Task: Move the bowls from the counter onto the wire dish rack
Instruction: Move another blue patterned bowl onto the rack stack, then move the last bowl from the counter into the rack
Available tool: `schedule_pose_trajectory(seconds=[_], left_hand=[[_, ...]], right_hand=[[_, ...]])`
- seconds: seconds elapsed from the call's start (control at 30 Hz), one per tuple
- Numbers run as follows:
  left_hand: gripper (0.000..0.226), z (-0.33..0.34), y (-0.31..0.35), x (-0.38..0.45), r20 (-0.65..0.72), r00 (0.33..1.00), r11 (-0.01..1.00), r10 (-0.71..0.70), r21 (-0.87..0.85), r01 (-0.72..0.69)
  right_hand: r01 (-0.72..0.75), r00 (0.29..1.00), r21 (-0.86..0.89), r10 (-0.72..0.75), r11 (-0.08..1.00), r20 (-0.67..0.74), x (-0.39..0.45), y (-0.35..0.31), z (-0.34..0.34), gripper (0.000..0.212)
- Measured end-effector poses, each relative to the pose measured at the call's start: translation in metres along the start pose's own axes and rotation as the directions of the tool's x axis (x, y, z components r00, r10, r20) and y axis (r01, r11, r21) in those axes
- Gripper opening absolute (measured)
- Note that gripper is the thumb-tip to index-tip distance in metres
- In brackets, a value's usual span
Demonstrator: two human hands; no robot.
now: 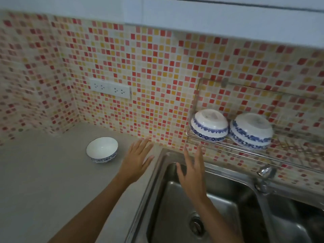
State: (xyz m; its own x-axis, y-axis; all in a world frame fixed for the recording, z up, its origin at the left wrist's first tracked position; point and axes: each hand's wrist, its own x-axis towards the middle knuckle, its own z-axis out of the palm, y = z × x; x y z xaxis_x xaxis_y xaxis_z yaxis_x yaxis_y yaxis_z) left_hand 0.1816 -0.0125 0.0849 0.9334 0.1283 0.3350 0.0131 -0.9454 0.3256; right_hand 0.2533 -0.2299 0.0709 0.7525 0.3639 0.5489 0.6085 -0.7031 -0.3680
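One white bowl with a blue patterned band (102,149) stands upright on the grey counter (43,172), near the tiled wall. Two matching bowls sit upside down on the wall-mounted wire dish rack (228,148): one at its left end (209,125), one to the right of it (251,131). My left hand (135,159) hovers flat over the counter's right edge, fingers spread, a short way right of the counter bowl. My right hand (192,174) is held over the sink, fingers apart, just below the rack's left end. Both hands hold nothing.
A stainless steel sink (201,199) with a round drain (197,223) lies right of the counter. A faucet (264,172) stands at its back rim below the rack. A white double socket (110,88) is on the mosaic wall; white cabinets (228,16) hang above.
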Motion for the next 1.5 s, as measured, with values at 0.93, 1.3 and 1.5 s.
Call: schedule_pose_trajectory(seconds=[0.93,1.3,1.5], left_hand=[[0.038,0.02,-0.284,-0.007,0.32,0.448,0.219,-0.835,-0.553,0.804],[0.019,0.019,-0.253,-0.019,0.371,0.49,0.13,-0.788,-0.678,0.723],[0.039,-0.008,-0.196,-0.017,0.4,0.611,0.091,-0.683,-0.784,0.615]], right_hand=[[-0.84,0.318,0.035,0.438,0.541,0.841,0.086,-0.206,0.3,0.062],[-0.905,0.317,0.155,0.384,0.397,0.867,0.069,-0.197,0.24,0.043],[-0.83,0.464,0.255,0.36,0.496,0.809,0.067,-0.183,0.164,0.047]])
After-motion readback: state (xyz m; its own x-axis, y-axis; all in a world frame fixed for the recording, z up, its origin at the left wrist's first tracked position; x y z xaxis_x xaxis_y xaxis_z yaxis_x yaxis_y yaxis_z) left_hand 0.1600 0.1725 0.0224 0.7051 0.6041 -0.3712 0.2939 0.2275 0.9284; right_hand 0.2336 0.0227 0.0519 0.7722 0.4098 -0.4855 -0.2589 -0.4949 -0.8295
